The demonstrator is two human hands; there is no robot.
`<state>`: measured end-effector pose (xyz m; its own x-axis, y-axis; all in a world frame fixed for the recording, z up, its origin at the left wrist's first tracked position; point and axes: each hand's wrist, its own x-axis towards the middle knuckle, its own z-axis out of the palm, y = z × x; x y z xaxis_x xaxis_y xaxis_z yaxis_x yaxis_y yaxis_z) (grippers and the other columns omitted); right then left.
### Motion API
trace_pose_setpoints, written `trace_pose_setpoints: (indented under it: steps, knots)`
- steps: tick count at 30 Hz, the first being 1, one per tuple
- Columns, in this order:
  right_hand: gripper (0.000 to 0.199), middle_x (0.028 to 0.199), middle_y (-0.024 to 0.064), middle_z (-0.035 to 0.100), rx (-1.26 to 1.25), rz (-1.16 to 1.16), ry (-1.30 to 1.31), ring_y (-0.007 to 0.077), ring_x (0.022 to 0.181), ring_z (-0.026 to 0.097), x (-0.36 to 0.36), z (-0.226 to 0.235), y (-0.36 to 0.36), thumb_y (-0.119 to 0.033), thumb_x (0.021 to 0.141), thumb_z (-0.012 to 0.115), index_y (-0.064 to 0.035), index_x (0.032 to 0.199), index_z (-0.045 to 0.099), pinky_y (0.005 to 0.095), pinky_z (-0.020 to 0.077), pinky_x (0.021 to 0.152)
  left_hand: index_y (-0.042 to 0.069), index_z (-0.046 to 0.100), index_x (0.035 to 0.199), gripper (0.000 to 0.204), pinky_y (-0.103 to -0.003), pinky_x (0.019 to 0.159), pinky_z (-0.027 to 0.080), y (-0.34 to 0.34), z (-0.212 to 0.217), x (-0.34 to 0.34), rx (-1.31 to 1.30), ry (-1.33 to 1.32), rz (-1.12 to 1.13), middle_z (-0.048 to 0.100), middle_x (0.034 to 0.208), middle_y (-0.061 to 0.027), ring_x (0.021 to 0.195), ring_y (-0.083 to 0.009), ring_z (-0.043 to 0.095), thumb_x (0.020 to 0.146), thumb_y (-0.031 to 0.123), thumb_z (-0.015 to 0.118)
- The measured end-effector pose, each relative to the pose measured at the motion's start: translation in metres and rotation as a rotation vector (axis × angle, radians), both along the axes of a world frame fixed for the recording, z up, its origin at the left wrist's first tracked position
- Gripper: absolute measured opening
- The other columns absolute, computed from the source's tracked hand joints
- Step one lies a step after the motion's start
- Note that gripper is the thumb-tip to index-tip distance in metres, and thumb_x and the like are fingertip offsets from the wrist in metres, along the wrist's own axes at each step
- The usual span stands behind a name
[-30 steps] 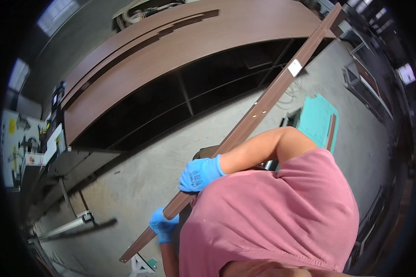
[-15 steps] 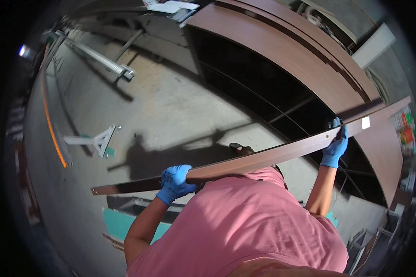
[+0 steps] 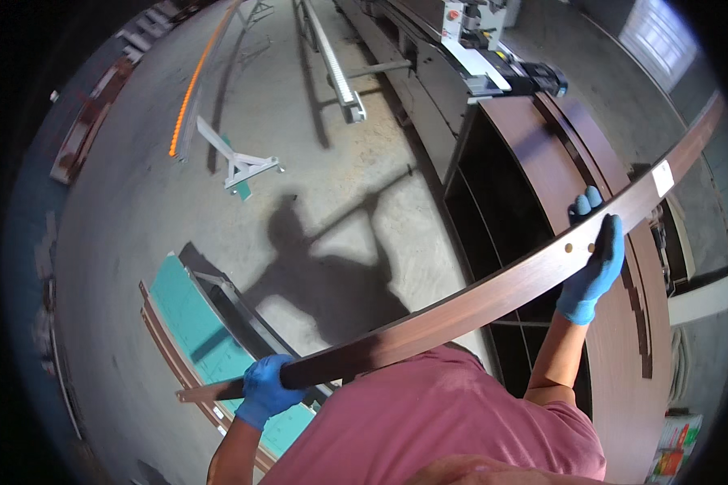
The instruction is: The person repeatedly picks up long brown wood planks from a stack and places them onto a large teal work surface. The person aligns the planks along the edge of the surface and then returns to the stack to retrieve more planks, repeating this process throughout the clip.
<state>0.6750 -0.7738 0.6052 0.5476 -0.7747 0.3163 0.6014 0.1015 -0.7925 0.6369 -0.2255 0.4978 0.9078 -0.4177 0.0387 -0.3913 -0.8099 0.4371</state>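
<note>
A long, narrow wood-grain board [image 3: 437, 322] runs slantwise across the front of my body, its right end higher and farther away. Near the lower left end, my left hand [image 3: 268, 390], in a blue glove, is wrapped round it. My right hand [image 3: 594, 271], also gloved in blue, grips the board toward its other end, fingers split over both sides. Two small round holes and a white label [image 3: 662, 179] show on the board beside that hand. Behind the right part of the board stands a brown cabinet [image 3: 522, 149] with dark open compartments.
Thin brown strips [image 3: 576, 149] lie on the cabinet. At left is a low rack with a teal top [image 3: 188, 311], brown strips along its edge. Farther off are a white metal stand [image 3: 239, 166], a roller conveyor [image 3: 332, 61], an orange-edged rail [image 3: 194, 77] and a grey machine [image 3: 429, 89].
My view has turned, bringing the machine and teal rack further into sight. The board now slants more steeply, its right end raised. Both hands still hold it.
</note>
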Motion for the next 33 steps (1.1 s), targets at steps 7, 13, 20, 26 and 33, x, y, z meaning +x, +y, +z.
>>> trace_pose_setpoints:
  steps: [7, 13, 20, 26, 33]
  knots:
    - [0.056, 0.140, 0.0228, 0.066, -0.007, 0.861, -0.016, 0.0287, 0.123, 0.068, 0.083, 0.015, 0.146, -0.031, 0.111, 0.046, 0.0082, 0.151, 0.049, 0.0404, 0.0514, 0.109, 0.008, 0.077, 0.087, 0.032, -0.044, 0.076, 0.061, 0.078, 0.112, -0.135, 0.114, 0.219, 0.641, 0.076, 0.085, -0.0178, 0.081, -0.0383, 0.075, 0.072, 0.035, 0.087]
    - [0.052, 0.141, 0.0345, 0.060, 0.261, 1.231, -0.108, 0.0397, 0.125, 0.067, 0.006, 0.023, 0.146, -0.022, 0.111, 0.048, 0.0133, 0.149, 0.044, 0.0527, 0.0518, 0.113, 0.006, 0.073, 0.099, 0.044, -0.042, 0.076, 0.060, -0.052, 0.129, -0.390, 0.138, 0.061, 1.024, 0.077, 0.092, -0.0172, 0.083, -0.0353, 0.076, 0.072, 0.037, 0.089]
    - [0.049, 0.141, 0.0304, 0.063, 0.091, 1.639, 0.125, 0.0380, 0.125, 0.067, 0.012, -0.047, 0.451, -0.024, 0.111, 0.052, 0.0119, 0.145, 0.050, 0.0463, 0.0540, 0.109, 0.006, 0.072, 0.102, 0.045, -0.040, 0.080, 0.061, 0.065, 0.031, -0.487, 0.021, 0.312, 1.400, 0.077, 0.094, -0.0157, 0.088, -0.0331, 0.077, 0.075, 0.038, 0.088]
    - [0.035, 0.127, 0.0231, 0.072, -0.195, 1.890, 0.460, 0.0310, 0.117, 0.071, 0.006, -0.145, 0.611, -0.015, 0.108, 0.056, 0.0101, 0.132, 0.063, 0.0403, 0.0578, 0.103, 0.004, 0.066, 0.119, 0.060, -0.040, 0.093, 0.058, 0.060, -0.094, -0.541, -0.257, 0.444, 1.687, 0.075, 0.113, -0.0153, 0.104, -0.0283, 0.073, 0.074, 0.036, 0.090]
    - [0.031, 0.111, 0.0067, 0.072, -0.293, 2.042, 0.844, 0.0188, 0.099, 0.070, -0.075, -0.298, 0.764, -0.019, 0.101, 0.069, -0.0006, 0.126, 0.069, 0.0347, 0.0578, 0.088, 0.004, 0.060, 0.138, 0.079, -0.048, 0.101, 0.055, 0.042, -0.204, -0.630, -0.225, 0.474, 1.866, 0.070, 0.125, -0.0226, 0.116, -0.0399, 0.068, 0.076, 0.042, 0.090]
